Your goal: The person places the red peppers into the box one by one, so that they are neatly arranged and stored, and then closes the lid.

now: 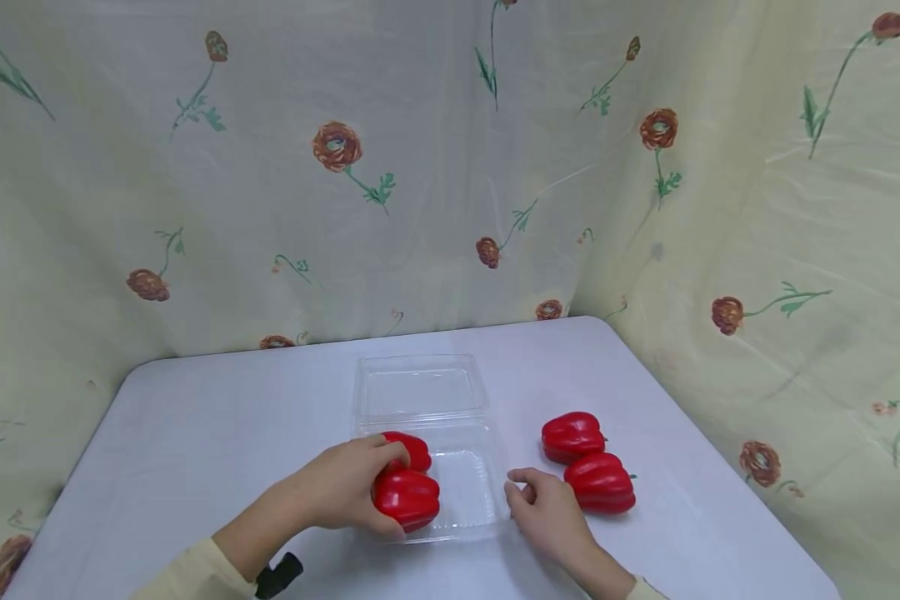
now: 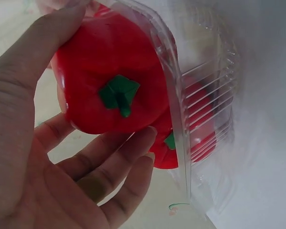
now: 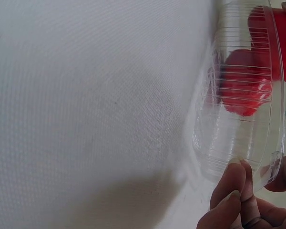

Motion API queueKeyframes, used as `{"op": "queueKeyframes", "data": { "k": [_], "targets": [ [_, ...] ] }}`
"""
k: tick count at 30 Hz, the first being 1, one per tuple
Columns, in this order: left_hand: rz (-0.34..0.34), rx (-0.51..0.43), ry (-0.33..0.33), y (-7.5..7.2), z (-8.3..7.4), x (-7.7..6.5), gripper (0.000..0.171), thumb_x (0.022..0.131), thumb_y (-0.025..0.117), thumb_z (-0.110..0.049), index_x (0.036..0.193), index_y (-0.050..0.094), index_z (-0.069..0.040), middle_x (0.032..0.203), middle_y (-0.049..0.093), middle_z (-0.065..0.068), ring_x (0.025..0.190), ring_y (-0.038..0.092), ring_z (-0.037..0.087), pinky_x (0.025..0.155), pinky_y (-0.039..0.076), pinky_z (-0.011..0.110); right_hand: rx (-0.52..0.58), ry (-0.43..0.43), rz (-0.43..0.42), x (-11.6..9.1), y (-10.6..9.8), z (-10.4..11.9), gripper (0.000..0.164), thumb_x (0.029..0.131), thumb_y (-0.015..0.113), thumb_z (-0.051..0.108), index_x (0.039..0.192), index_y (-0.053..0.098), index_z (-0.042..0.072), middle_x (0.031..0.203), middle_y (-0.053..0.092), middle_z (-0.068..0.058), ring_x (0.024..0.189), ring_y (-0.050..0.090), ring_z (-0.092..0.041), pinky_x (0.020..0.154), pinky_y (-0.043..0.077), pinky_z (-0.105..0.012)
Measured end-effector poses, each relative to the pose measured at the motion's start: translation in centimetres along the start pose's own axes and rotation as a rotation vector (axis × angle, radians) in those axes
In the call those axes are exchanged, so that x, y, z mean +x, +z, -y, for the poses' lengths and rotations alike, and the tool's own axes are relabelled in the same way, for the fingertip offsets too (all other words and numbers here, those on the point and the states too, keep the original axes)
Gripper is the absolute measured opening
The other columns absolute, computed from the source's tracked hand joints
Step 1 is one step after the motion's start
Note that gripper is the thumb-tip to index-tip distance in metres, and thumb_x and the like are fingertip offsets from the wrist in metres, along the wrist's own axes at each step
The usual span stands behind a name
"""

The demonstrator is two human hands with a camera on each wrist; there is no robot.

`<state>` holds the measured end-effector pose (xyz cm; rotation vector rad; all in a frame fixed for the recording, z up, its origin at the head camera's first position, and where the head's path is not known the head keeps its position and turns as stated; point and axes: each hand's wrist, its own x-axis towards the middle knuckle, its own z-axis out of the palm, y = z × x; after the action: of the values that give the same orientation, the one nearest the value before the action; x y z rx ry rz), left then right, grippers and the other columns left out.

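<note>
My left hand (image 1: 341, 487) grips a red bell pepper (image 1: 408, 498) over the left part of a clear plastic clamshell container (image 1: 468, 492). Green stem and red base of that pepper face the left wrist camera, with the thumb on one side and fingers on the other. Behind it, a second red bell pepper (image 3: 245, 86) rests inside the container, seen through the ribbed wall. At the container's right side, my right hand (image 1: 551, 521) pinches the rim, its thumb and fingertips on either side of the plastic in the right wrist view.
Two more red bell peppers, a far one (image 1: 572, 437) and a near one (image 1: 602, 483), lie on the white table (image 1: 232, 425) just right of my right hand. The container's lid (image 1: 420, 387) lies folded back, away from me. Flowered cloth (image 1: 420, 208) hangs behind the table.
</note>
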<state>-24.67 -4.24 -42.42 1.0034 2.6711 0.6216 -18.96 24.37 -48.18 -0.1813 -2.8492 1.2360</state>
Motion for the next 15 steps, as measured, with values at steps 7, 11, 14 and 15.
{"op": "queueKeyframes", "data": {
  "k": [7, 11, 14, 15],
  "targets": [
    [-0.026, 0.030, 0.004, 0.30, -0.03, -0.17, 0.073, 0.054, 0.094, -0.046, 0.115, 0.062, -0.024, 0.110, 0.061, -0.006, 0.103, 0.057, 0.016, 0.069, 0.058, 0.031, -0.004, 0.002, 0.004, -0.01, -0.01, 0.02, 0.036, 0.091, 0.069, 0.021, 0.120, 0.067, 0.000, 0.065, 0.058, 0.002, 0.055, 0.053, -0.015, 0.051, 0.049, -0.026],
    [-0.044, 0.045, 0.003, 0.53, -0.23, -0.23, 0.071, 0.054, 0.094, -0.047, 0.113, 0.064, -0.023, 0.110, 0.060, -0.004, 0.104, 0.057, 0.017, 0.069, 0.058, 0.032, -0.002, 0.013, 0.006, 0.06, 0.12, -0.04, 0.037, 0.091, 0.069, 0.021, 0.121, 0.067, 0.001, 0.065, 0.058, 0.002, 0.055, 0.054, -0.015, 0.052, 0.049, -0.025],
    [-0.055, 0.057, 0.010, 0.71, -0.33, -0.20, 0.072, 0.054, 0.094, -0.048, 0.114, 0.065, -0.023, 0.111, 0.059, -0.005, 0.105, 0.056, 0.017, 0.070, 0.059, 0.033, -0.002, 0.021, 0.008, 0.12, 0.20, -0.06, 0.036, 0.091, 0.069, 0.021, 0.121, 0.067, 0.001, 0.065, 0.058, 0.002, 0.054, 0.054, -0.015, 0.052, 0.049, -0.025],
    [-0.057, 0.062, 0.011, 0.75, -0.34, -0.18, 0.072, 0.054, 0.094, -0.048, 0.115, 0.065, -0.022, 0.111, 0.059, -0.004, 0.105, 0.056, 0.017, 0.070, 0.059, 0.033, -0.001, 0.022, 0.008, 0.12, 0.20, -0.06, 0.036, 0.091, 0.069, 0.021, 0.121, 0.066, 0.001, 0.065, 0.058, 0.002, 0.054, 0.054, -0.015, 0.052, 0.049, -0.026]
  ]
}}
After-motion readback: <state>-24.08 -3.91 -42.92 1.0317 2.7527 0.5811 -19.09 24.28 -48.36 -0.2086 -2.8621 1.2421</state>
